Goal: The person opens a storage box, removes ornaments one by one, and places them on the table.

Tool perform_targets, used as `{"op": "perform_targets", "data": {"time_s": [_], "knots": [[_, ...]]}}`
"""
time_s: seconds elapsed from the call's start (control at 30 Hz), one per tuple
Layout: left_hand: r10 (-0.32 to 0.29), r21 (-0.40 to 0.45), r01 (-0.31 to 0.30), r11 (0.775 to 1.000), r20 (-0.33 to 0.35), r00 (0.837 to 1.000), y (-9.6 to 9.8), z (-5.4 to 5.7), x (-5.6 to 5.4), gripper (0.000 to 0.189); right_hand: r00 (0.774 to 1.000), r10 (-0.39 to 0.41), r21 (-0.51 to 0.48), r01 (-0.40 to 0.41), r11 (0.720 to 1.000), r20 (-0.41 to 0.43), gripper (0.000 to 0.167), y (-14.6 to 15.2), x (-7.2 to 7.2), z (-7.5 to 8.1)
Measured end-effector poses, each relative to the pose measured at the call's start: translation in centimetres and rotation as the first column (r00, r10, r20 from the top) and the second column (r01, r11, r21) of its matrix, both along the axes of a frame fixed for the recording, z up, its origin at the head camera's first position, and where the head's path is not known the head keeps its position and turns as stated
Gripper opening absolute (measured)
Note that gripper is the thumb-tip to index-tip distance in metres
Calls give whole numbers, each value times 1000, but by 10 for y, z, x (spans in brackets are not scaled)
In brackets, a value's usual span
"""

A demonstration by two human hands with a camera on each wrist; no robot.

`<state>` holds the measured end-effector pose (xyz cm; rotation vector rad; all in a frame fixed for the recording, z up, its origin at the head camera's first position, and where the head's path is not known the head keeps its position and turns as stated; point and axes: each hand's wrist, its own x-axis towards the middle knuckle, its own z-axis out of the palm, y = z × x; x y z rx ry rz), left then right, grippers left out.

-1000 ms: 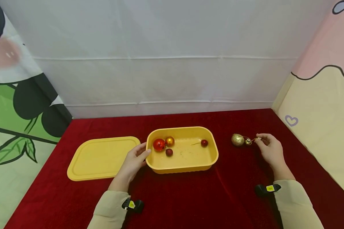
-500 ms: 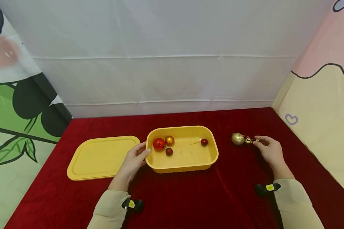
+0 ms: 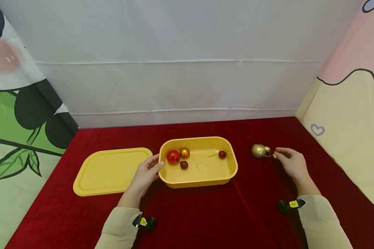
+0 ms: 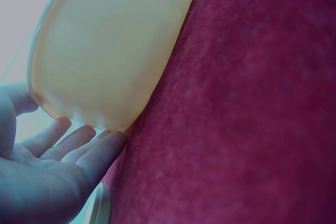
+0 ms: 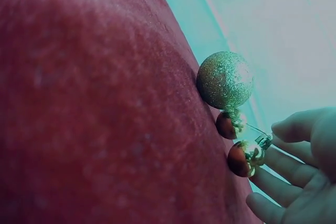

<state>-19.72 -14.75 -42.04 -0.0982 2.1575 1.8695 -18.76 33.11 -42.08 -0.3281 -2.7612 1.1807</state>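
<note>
The left hand (image 3: 145,174) grips the left end of a yellow plastic box (image 3: 199,184), thumb at the rim and fingertips against the outer wall, as the left wrist view shows. Inside the box lie a shiny red bauble (image 3: 172,157), a gold bauble (image 3: 184,153), a small dark red bauble (image 3: 184,165) and, apart on the right, another dark red bauble (image 3: 222,155) with a gold string. At the right, the right hand (image 3: 293,165) pinches a small gold bauble (image 5: 242,159) by its cap. Close by are a second small gold bauble (image 5: 230,124) and a larger glittery gold bauble (image 5: 226,81).
A flat yellow lid (image 3: 110,173) lies left of the box, partly behind the left hand. Dark red cloth (image 3: 212,214) covers the table. A white sheet (image 3: 187,83) hangs behind it, with printed sheets at both sides.
The right hand has moved slightly left, bringing the small gold bauble nearer the glittery one. The left hand and the box stay in place.
</note>
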Motion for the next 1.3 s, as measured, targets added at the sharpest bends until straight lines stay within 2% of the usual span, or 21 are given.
{"op": "perform_targets", "data": {"time_s": [0.53,1.03,1.3], "knots": [[2,0,-2,1000,5,1000,-1,1,0,51,999,-16,-29,16,999,-27,46,-5,1,7],[13,19,-13,1000,3,1000,2,-1,0,49,998,27,5,-27,1000,-65,47,-13,1,15],[20,27,-20,999,9,1000,2,-1,0,49,988,87,42,-82,996,-126,42,-23,-2,24]]}}
